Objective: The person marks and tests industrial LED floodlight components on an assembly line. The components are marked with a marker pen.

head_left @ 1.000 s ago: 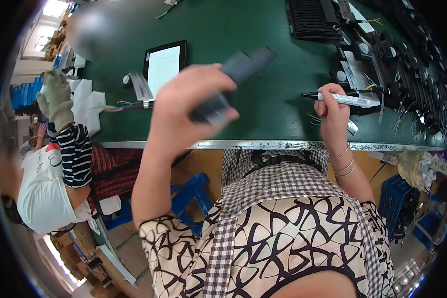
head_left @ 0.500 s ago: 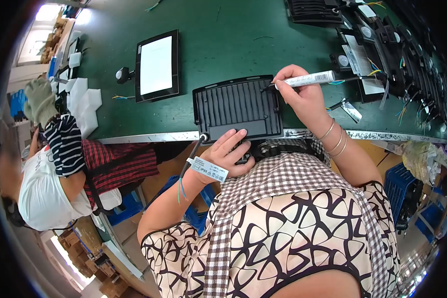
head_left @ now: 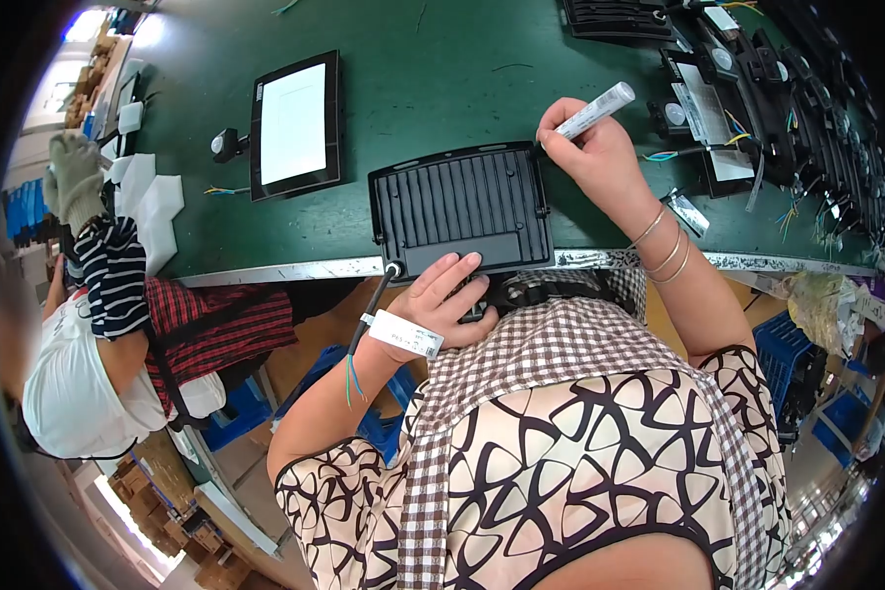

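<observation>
A black finned floodlight (head_left: 447,202) lies back side up at the table's front edge. My left hand (head_left: 447,300) is closed on its near edge, fingertips on the flat panel; a dark part under the fingers is mostly hidden. From its near left corner hangs a black cable (head_left: 361,334) with bare coloured wires and a white printed label (head_left: 403,333). My right hand (head_left: 600,162) is closed around a white marker pen (head_left: 597,110), held slanted just beyond the floodlight's right edge. The pen's tip is hidden behind the fingers.
On the green table (head_left: 393,88), another floodlight (head_left: 293,128) lies face up at left with a sensor (head_left: 228,146). Several floodlights with loose wires crowd the right side. White foam pieces (head_left: 152,206) lie near a co-worker's gloved hand (head_left: 77,177) at far left.
My right hand has lifted the marker pen off the floodlight's upper right part, moving slightly away, and the pen now points more steeply upward. My left hand keeps its hold.
</observation>
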A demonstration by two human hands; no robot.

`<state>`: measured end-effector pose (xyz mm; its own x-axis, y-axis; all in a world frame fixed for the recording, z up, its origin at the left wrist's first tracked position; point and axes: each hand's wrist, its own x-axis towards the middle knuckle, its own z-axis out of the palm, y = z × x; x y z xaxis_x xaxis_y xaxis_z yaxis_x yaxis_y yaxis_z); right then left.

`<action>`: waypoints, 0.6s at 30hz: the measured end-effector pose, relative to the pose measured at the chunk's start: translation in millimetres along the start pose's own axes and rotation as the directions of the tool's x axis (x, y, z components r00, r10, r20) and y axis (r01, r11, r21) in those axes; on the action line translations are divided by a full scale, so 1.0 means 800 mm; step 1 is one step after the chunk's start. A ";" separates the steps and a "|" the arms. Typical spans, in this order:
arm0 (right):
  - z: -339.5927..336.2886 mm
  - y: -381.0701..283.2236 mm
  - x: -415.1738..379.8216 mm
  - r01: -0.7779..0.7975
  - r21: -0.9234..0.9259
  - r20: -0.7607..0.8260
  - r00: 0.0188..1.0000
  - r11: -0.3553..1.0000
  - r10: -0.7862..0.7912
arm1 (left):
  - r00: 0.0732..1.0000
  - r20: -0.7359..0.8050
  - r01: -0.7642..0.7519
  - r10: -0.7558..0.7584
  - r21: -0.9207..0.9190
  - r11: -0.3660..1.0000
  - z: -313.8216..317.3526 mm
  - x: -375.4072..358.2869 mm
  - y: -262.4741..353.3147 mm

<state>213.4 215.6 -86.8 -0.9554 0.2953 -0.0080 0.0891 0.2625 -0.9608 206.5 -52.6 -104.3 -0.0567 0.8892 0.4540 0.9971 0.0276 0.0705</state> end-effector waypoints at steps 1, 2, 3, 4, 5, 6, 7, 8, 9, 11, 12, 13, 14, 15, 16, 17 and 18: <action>0.002 0.000 0.001 -0.007 -0.014 -0.008 1.000 1.000 0.007 | 1.000 0.004 -0.001 0.001 0.000 1.000 0.000 0.000 0.000; 0.003 0.002 0.002 -0.014 -0.029 -0.016 1.000 0.999 0.014 | 1.000 0.008 -0.004 0.004 0.001 1.000 -0.001 0.000 0.000; 0.004 0.004 0.003 -0.020 -0.044 -0.026 0.999 0.999 0.019 | 1.000 0.008 -0.003 0.003 0.006 1.000 0.000 -0.001 0.001; 0.005 0.006 0.005 -0.001 -0.041 -0.041 0.999 0.999 0.000 | 1.000 0.008 -0.003 0.003 0.010 1.000 0.000 -0.002 0.001; 0.005 0.008 0.007 0.018 -0.038 -0.057 0.998 0.999 -0.020 | 1.000 0.008 -0.004 0.004 0.013 1.000 0.001 -0.003 0.001; 0.005 0.009 0.008 0.038 -0.036 -0.074 0.996 0.999 -0.040 | 1.000 0.005 -0.004 0.004 0.013 1.000 0.001 -0.003 0.002; 0.002 0.007 0.006 0.054 0.086 -0.112 0.993 0.995 -0.044 | 1.000 0.002 -0.004 0.004 0.016 1.000 0.001 -0.002 0.003; -0.001 0.002 0.005 0.074 0.206 -0.146 0.988 0.976 -0.044 | 1.000 -0.002 -0.001 0.001 0.020 1.000 0.001 -0.001 0.003; -0.003 -0.001 0.004 0.095 0.323 -0.176 0.984 0.941 -0.039 | 1.000 0.000 -0.001 0.001 0.018 1.000 0.001 0.000 0.003; -0.009 -0.004 0.002 0.094 0.359 -0.146 0.988 0.929 -0.044 | 1.000 0.009 -0.004 0.004 0.010 1.000 -0.003 0.001 0.003; -0.012 -0.004 0.001 0.094 0.375 -0.134 0.990 0.922 -0.046 | 1.000 0.016 -0.003 0.002 0.008 1.000 -0.004 0.001 0.002; -0.012 -0.005 -0.001 0.081 0.382 -0.120 0.992 0.921 -0.037 | 1.000 0.023 -0.002 0.002 0.006 1.000 -0.006 0.002 0.003; -0.011 -0.005 -0.001 0.102 0.342 -0.120 0.991 0.934 -0.064 | 1.000 0.029 -0.002 0.002 0.006 1.000 -0.006 0.003 0.003; -0.007 -0.003 -0.002 0.124 0.300 -0.119 0.989 0.946 -0.091 | 1.000 0.029 -0.003 0.002 0.007 1.000 -0.006 0.003 0.003; -0.003 0.000 -0.002 0.144 0.258 -0.116 0.986 0.955 -0.117 | 1.000 0.030 -0.003 0.003 0.008 1.000 -0.006 0.002 0.003; 0.000 0.004 -0.002 0.120 0.168 -0.081 0.991 0.978 -0.108 | 0.999 0.032 -0.003 0.003 0.008 1.000 -0.006 0.002 0.003; 0.002 0.006 -0.001 0.092 0.120 -0.068 0.994 0.989 -0.084 | 1.000 0.028 -0.002 0.002 0.006 1.000 -0.006 0.002 0.003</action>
<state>214.0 215.3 -91.5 -0.9383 0.3335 0.0919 -0.0336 0.1766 -0.9837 208.7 -53.0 -98.9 -0.0531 0.9016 0.4292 0.9975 0.0283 0.0640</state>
